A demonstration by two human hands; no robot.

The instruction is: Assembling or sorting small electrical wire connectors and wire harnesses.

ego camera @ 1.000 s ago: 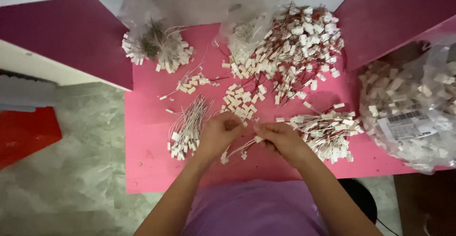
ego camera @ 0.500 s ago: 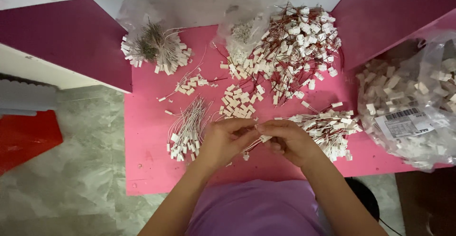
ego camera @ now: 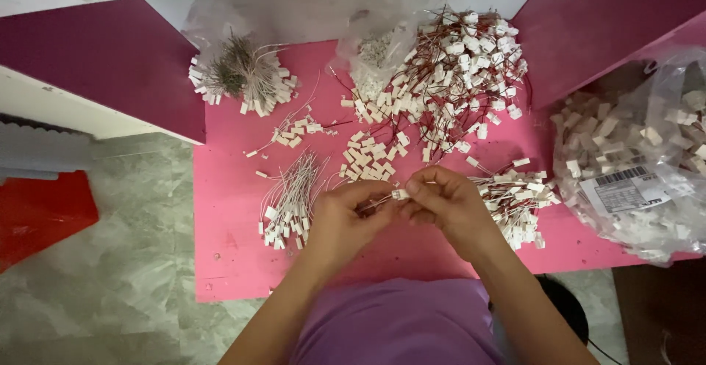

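Pinching a small white plastic connector with thin wires (ego camera: 398,195) between both your hands | left hand (ego camera: 346,218) grips wires | right hand (ego camera: 450,205) grips connector | loose white connector pile (ego camera: 373,156) just beyond fingertips.

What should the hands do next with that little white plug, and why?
Probably push the wire's end into the white plug. The left hand pinches the thin wire and the right hand holds the plug at its fingertips, so the two parts already meet above the pink table.
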